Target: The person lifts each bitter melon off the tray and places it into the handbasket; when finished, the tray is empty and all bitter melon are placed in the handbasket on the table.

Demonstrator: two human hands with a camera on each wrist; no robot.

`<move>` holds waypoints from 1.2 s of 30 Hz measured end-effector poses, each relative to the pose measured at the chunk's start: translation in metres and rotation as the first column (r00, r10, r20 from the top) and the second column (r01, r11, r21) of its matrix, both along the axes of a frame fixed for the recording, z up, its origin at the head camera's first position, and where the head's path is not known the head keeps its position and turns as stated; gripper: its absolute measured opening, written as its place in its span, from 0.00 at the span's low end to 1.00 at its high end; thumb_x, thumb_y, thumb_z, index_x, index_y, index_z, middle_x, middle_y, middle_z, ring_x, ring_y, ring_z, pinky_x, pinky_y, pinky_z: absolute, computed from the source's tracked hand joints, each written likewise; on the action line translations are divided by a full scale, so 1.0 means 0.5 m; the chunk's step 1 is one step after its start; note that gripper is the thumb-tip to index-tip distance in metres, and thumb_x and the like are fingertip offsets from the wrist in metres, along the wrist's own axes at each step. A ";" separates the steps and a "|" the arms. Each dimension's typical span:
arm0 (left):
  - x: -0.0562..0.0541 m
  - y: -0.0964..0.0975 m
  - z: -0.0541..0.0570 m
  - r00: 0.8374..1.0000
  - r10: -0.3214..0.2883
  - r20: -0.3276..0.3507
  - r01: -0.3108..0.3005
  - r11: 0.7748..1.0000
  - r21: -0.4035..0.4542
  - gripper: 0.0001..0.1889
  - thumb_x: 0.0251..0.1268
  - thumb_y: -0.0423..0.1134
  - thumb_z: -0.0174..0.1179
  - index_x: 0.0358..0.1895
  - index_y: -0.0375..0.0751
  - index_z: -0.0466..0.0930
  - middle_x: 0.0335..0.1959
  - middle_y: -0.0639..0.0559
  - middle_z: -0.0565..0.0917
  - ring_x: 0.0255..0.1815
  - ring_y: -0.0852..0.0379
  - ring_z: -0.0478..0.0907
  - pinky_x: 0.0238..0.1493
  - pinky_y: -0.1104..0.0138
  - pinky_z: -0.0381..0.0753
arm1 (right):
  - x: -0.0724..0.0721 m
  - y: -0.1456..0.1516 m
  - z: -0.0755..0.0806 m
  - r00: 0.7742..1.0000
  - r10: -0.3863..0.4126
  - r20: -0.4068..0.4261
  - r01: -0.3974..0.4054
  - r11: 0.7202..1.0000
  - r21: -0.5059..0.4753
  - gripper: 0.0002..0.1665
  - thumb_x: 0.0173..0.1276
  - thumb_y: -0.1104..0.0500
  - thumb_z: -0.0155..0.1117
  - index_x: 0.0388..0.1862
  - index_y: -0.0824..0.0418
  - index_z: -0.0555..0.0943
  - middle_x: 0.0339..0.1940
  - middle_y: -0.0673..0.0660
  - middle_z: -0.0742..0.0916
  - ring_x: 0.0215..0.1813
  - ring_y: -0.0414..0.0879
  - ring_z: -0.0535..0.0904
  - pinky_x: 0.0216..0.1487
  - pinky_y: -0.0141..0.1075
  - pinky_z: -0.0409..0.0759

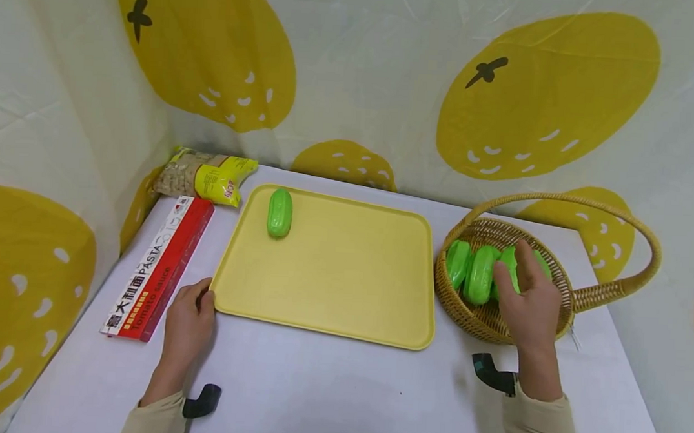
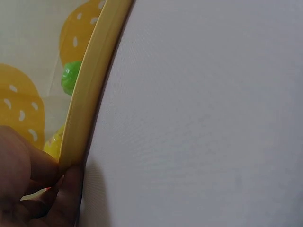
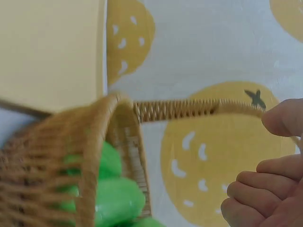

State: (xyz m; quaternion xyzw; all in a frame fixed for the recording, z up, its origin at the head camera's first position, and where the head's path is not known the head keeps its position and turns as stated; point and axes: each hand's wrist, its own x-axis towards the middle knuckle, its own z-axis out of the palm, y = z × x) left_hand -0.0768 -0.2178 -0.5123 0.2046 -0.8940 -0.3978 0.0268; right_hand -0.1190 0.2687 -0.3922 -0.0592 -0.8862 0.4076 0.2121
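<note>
My left hand (image 1: pixel 191 316) pinches the near left corner of a yellow tray (image 1: pixel 344 274). In the left wrist view, its thumb and fingers meet at the tray's rim (image 2: pixel 87 99). One shiny green, ridged toy cucumber (image 1: pixel 280 212) lies on the tray near its far left corner. To the tray's right stands a round wicker basket (image 1: pixel 470 325), holding several similar green toy cucumbers (image 1: pixel 481 275). Over the basket is my right hand (image 1: pixel 531 308), thumb and fingers spread apart with nothing between them. It hides part of the green pieces in the head view.
The basket's tall handle (image 1: pixel 600 205) arches up and leans right. Left of the tray lies a red and white pasta box (image 1: pixel 158 269); behind it is a yellow and clear food bag (image 1: pixel 206 177). A patterned curtain (image 1: pixel 365 69) hangs behind the white table (image 1: pixel 339 397).
</note>
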 end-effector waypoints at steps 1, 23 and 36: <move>0.000 0.000 0.000 1.000 0.001 0.004 -0.001 1.000 0.001 0.24 0.81 0.38 0.47 0.74 0.34 0.67 0.64 0.33 0.75 0.65 0.37 0.74 0.67 0.43 0.77 | -0.001 -0.006 -0.001 1.000 0.016 0.005 -0.016 1.000 -0.005 0.34 0.74 0.60 0.63 0.77 0.62 0.68 0.76 0.61 0.75 0.78 0.51 0.70 0.65 0.14 0.67; -0.001 0.002 0.001 1.000 0.007 0.016 -0.008 1.000 0.019 0.24 0.81 0.39 0.47 0.75 0.36 0.67 0.65 0.35 0.75 0.66 0.38 0.73 0.68 0.43 0.77 | -0.050 -0.148 -0.017 0.961 0.276 0.017 -0.273 0.956 -0.108 0.33 0.76 0.60 0.60 0.77 0.64 0.67 0.77 0.60 0.73 0.79 0.53 0.68 0.69 0.16 0.66; -0.002 -0.002 -0.006 1.000 0.003 -0.027 -0.003 1.000 -0.004 0.23 0.80 0.38 0.48 0.73 0.34 0.69 0.62 0.34 0.76 0.64 0.37 0.75 0.67 0.43 0.77 | -0.074 -0.198 -0.040 0.915 0.404 0.016 -0.401 0.912 -0.091 0.34 0.76 0.63 0.60 0.77 0.71 0.64 0.78 0.67 0.70 0.79 0.61 0.66 0.75 0.37 0.66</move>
